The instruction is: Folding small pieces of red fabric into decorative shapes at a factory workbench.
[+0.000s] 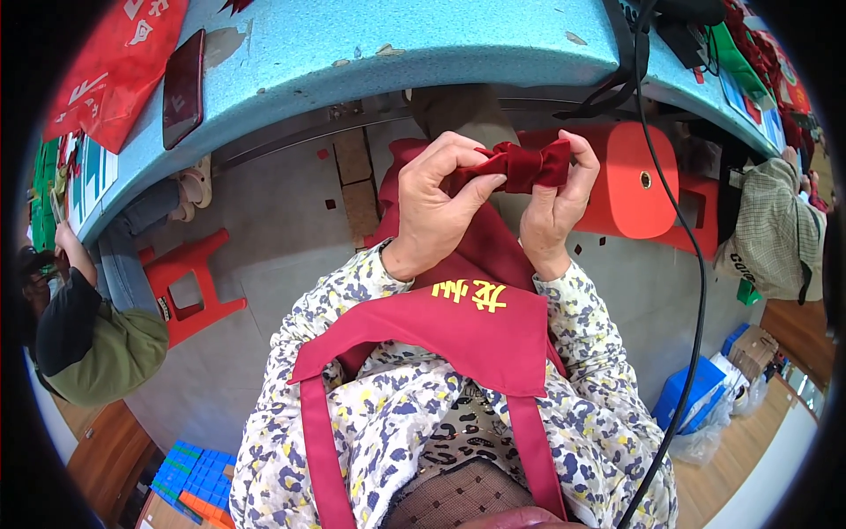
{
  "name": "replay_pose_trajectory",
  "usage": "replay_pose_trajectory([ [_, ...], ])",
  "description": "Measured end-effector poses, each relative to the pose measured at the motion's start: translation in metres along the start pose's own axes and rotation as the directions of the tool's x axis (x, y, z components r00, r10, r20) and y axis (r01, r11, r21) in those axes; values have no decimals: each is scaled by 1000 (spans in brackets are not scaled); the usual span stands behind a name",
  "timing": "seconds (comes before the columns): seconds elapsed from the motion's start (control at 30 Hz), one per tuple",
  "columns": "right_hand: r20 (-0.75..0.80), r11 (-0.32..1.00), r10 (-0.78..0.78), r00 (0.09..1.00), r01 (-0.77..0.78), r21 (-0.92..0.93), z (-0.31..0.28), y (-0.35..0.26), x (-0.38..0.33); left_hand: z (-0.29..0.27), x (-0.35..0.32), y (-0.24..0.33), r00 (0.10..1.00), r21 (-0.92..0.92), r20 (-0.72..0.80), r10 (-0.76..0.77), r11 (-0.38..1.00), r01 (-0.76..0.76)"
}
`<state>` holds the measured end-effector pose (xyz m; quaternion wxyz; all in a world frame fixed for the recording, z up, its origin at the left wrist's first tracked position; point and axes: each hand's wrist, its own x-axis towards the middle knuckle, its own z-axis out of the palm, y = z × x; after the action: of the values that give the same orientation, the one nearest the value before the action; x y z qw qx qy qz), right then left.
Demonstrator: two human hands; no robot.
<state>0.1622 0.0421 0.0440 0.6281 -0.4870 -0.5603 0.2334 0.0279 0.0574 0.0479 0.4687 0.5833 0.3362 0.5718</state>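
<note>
A dark red velvet bow (525, 167) is stretched between my two hands, above my lap and short of the table edge. My left hand (441, 198) pinches its left end between thumb and fingers, covering part of that loop. At the other end, my right hand (560, 198) grips the right loop with thumb below and fingers behind. The bow's gathered middle shows between the hands. Beneath them hangs the dark red apron (441, 331) that I wear over patterned sleeves.
The blue speckled table (414, 40) curves across the front, bearing a phone (183, 88) and a red bag (119, 66). A black cable (696, 264) runs down the right. Red stools (630, 181) stand beneath and beside the table. Other people (106, 344) sit at left and right.
</note>
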Motion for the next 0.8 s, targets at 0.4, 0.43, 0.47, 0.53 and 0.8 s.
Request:
replay_pose_trajectory([
  [0.4, 329, 992, 124, 936, -114, -48, -38, 6, 26, 13, 10, -4, 990, 59, 133, 43, 997, -51],
  [0.43, 329, 992, 124, 936, -115, -48, -38, 6, 25, 13, 10, -4, 989, 69, 142, 42, 996, -52],
  [0.47, 291, 993, 112, 950, -96, -70, -38, 5, 23, 15, 9, -5, 989, 69, 143, 42, 996, -52],
  [0.53, 214, 992, 85, 973, -61, -114, -35, 3, 18, 20, 7, -8, 994, -100, 98, -58, 993, 68],
  [0.8, 213, 924, -175, 961, 235, -301, -32, 4, 17, 22, 3, -6, 940, -286, 98, -327, 895, 341],
])
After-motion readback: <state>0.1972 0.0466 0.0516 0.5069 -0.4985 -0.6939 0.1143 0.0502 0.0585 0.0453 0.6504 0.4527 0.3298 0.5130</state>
